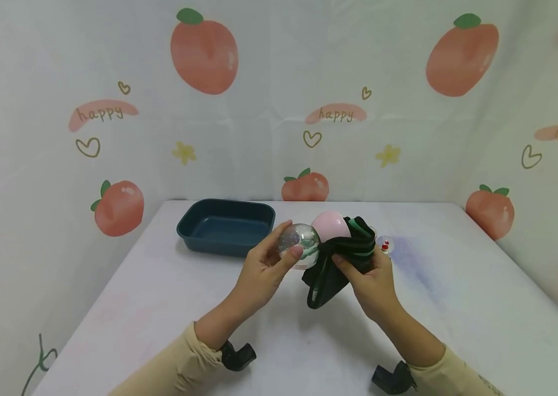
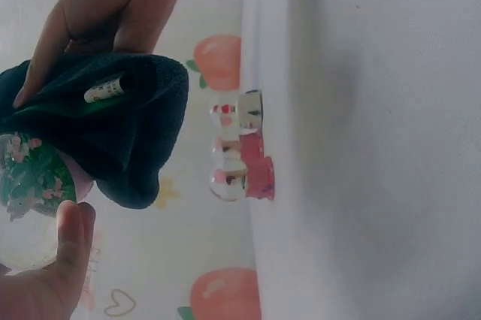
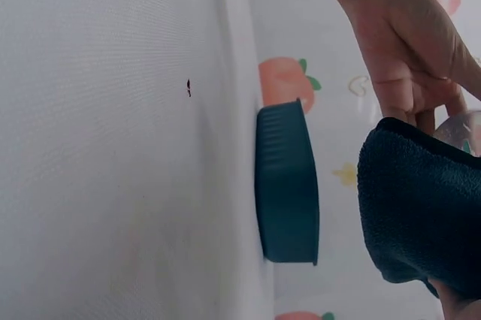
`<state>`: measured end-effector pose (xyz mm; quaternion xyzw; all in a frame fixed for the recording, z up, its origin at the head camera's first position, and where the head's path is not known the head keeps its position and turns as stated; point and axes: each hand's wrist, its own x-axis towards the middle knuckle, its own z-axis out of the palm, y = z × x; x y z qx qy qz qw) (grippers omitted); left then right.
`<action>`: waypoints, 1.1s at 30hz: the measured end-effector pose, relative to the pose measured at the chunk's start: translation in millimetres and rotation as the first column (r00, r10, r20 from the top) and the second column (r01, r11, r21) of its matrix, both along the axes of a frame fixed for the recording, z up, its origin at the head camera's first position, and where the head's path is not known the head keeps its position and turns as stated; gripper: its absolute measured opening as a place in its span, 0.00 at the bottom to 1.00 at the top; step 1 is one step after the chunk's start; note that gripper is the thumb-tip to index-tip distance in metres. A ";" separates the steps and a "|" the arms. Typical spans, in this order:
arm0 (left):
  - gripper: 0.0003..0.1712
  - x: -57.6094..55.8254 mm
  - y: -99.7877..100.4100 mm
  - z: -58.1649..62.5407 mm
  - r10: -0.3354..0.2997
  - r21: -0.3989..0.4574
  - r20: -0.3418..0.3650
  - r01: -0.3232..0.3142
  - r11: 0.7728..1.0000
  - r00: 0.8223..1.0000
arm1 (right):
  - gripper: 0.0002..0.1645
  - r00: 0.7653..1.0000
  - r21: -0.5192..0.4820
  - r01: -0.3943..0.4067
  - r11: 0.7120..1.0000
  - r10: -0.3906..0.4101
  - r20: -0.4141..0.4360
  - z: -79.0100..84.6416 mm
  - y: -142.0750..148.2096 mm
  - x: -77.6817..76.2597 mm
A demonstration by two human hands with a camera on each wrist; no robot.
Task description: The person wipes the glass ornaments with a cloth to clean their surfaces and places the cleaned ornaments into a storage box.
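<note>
My left hand (image 1: 261,269) grips a snow globe (image 1: 295,234) by its clear ball, thumb on the near side. Green and pink figures show inside the ball in the left wrist view. A rounded pink part (image 1: 329,225), seemingly the globe's base, adjoins it and is partly covered by a folded dark green cloth (image 1: 331,283). Pinched between thumb and fingers, the cloth hangs from my right hand (image 1: 370,280) and touches the globe. Both hands are raised above the table. A white label (image 2: 105,89) shows on the cloth in the left wrist view.
A dark teal rectangular tub (image 1: 226,247) stands at the table's back left. Behind my right hand, at the back, three small snow globes stand in a row, one with a white base (image 2: 250,110) and two with pink bases (image 2: 261,177). A peach-printed curtain (image 1: 269,66) hangs behind the white table (image 1: 160,302).
</note>
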<state>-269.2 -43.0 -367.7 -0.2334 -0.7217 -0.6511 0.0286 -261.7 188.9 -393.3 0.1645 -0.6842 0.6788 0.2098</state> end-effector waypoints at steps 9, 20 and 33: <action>0.44 -0.3 2.8 -7.8 0.015 -0.091 -0.338 -0.048 0.995 0.941 | 0.22 0.995 -0.072 -0.008 0.997 0.015 0.101 2.5 -0.3 0.4; 0.41 -7.2 -3.0 -7.2 -0.057 -0.199 -0.612 -0.084 0.976 0.789 | 0.22 0.967 -0.163 -0.048 0.985 0.086 0.238 3.2 -1.2 0.3; 0.35 -0.6 0.5 -0.1 0.044 0.149 0.012 -0.045 0.988 0.999 | 0.23 0.994 -0.063 0.028 0.998 -0.021 0.111 5.8 -4.7 7.0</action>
